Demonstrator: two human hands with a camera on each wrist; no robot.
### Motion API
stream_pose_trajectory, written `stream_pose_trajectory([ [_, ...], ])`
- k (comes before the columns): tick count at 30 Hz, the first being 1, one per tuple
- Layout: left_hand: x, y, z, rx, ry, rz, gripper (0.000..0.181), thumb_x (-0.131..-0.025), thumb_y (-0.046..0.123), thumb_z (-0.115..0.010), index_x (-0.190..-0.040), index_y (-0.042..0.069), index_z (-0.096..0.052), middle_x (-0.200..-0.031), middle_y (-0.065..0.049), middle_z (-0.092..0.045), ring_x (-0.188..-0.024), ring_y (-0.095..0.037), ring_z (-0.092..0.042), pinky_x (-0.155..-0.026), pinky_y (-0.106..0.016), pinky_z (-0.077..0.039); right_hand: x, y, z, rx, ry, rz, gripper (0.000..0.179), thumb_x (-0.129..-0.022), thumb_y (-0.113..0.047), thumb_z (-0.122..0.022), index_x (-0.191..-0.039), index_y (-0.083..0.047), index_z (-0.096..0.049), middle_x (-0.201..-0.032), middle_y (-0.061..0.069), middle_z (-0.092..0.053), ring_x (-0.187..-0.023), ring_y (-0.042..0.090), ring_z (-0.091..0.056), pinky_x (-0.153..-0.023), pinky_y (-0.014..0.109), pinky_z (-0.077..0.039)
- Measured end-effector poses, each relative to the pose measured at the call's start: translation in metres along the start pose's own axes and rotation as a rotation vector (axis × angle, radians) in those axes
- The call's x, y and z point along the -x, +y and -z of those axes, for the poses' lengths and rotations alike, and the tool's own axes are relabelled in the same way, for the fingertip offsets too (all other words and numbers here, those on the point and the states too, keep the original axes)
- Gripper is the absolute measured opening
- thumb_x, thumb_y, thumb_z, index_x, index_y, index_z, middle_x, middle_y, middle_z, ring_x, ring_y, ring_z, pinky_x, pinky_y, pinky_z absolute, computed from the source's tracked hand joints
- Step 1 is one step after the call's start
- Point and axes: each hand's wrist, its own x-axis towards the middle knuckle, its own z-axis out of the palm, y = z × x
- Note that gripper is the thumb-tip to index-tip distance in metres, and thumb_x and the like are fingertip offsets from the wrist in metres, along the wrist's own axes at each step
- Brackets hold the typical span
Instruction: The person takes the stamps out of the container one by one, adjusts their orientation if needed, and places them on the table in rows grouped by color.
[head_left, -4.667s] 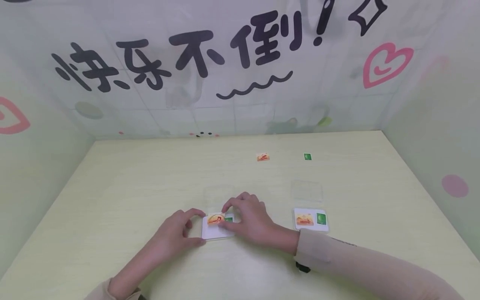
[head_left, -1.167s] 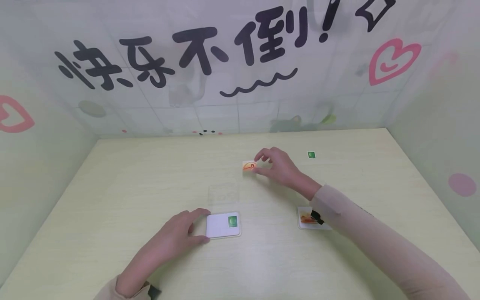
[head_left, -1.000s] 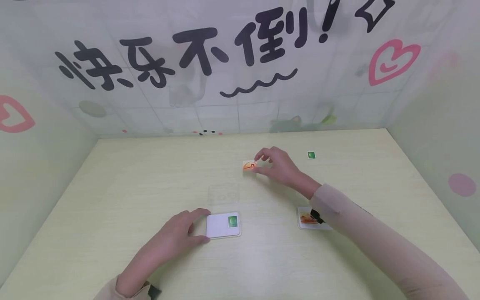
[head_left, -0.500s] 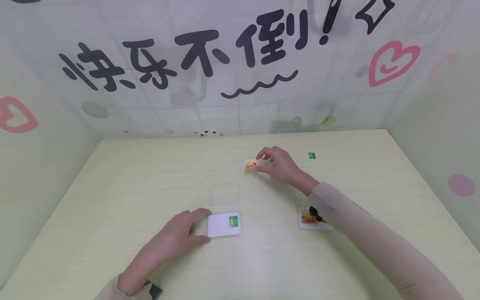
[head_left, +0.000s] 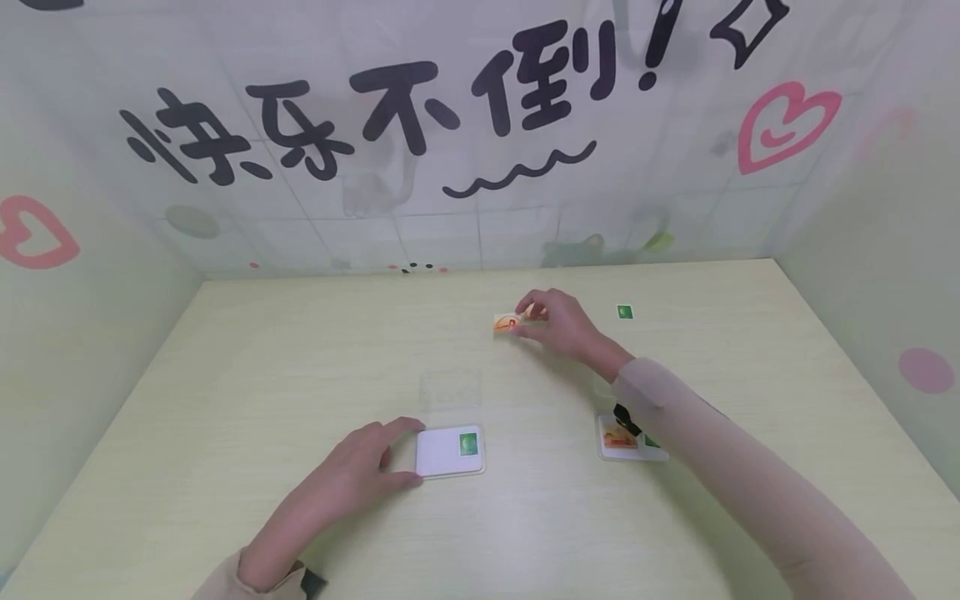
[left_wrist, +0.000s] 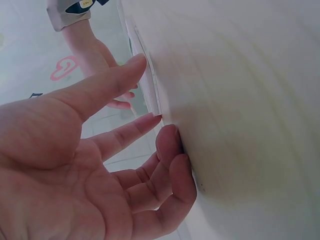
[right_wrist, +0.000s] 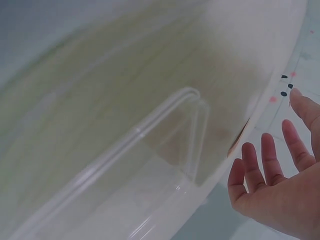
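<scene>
In the head view, my right hand [head_left: 558,321] pinches a small orange-and-white stamp [head_left: 506,323] between thumb and fingertips over the back of the table. A second orange stamp [head_left: 536,311] shows behind its fingers; it appears as a thin orange sliver on the table in the right wrist view. My left hand [head_left: 360,462] holds a clear plastic case [head_left: 483,450] by its two left corners, thumb at the near one and index finger at the far one. Inside lies a white card [head_left: 437,452] bearing a green stamp [head_left: 468,444] at its right.
A transparent lid [head_left: 450,390] lies behind the left case. Another case [head_left: 615,456] with orange and green stamps sits on the right, partly under my right sleeve [head_left: 697,442]. One green stamp [head_left: 625,312] lies at the back right. Printed walls [head_left: 375,183] enclose the table.
My right hand has lifted the orange stamp off the left card and carried it to the back. Lately it has drifted slightly farther back and right. My left hand keeps its hold.
</scene>
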Motion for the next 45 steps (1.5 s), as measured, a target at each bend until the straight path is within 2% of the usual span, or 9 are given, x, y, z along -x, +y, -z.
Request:
stream_pose_trajectory([
  [4,0.0,0.001,0.0,-0.005,0.002,0.0,0.063,-0.084,0.02,-0.09,-0.142,0.02,-0.062,-0.08,-0.004,-0.048,-0.075,-0.018,-0.042,-0.064,-0.029,-0.034,-0.003,0.002,0.0,-0.006,0.003,0.0,0.027,-0.095,-0.015,-0.081,-0.116,-0.002,-0.071,-0.113,0.019,-0.069,-0.108,0.035,-0.062,-0.089,0.045,-0.054],
  [10,0.0,0.001,0.0,-0.008,0.001,0.001,0.064,-0.085,0.021,-0.09,-0.142,0.02,-0.062,-0.08,-0.003,-0.048,-0.074,-0.018,-0.041,-0.064,-0.029,-0.033,-0.007,0.006,-0.002,0.011,0.005,-0.001,0.026,-0.095,-0.015,-0.08,-0.116,-0.003,-0.071,-0.111,0.019,-0.069,-0.105,0.034,-0.062,-0.089,0.045,-0.052],
  [20,0.0,0.001,0.0,-0.015,0.005,0.001,0.063,-0.084,0.021,-0.09,-0.141,0.02,-0.062,-0.08,-0.003,-0.048,-0.074,-0.018,-0.041,-0.063,-0.028,-0.033,-0.011,0.006,-0.001,0.025,-0.013,-0.006,0.027,-0.096,-0.017,-0.08,-0.117,-0.003,-0.071,-0.107,0.017,-0.069,-0.099,0.031,-0.06,-0.082,0.038,-0.051],
  [27,0.0,0.001,0.0,-0.016,0.005,0.003,0.064,-0.085,0.022,-0.09,-0.142,0.021,-0.062,-0.08,-0.003,-0.048,-0.075,-0.017,-0.041,-0.063,-0.028,-0.033,-0.015,0.003,0.001,0.037,-0.018,-0.05,0.029,-0.096,-0.018,-0.08,-0.119,-0.004,-0.07,-0.109,0.018,-0.069,-0.098,0.03,-0.059,-0.077,0.031,-0.05],
  [45,0.001,-0.001,-0.001,-0.012,0.009,0.008,0.063,-0.085,0.022,-0.089,-0.142,0.022,-0.062,-0.081,-0.003,-0.048,-0.075,-0.018,-0.041,-0.065,-0.029,-0.033,-0.024,0.004,0.001,0.046,-0.036,-0.107,0.03,-0.097,-0.02,-0.079,-0.122,-0.005,-0.069,-0.118,0.019,-0.068,-0.106,0.033,-0.06,-0.087,0.04,-0.053],
])
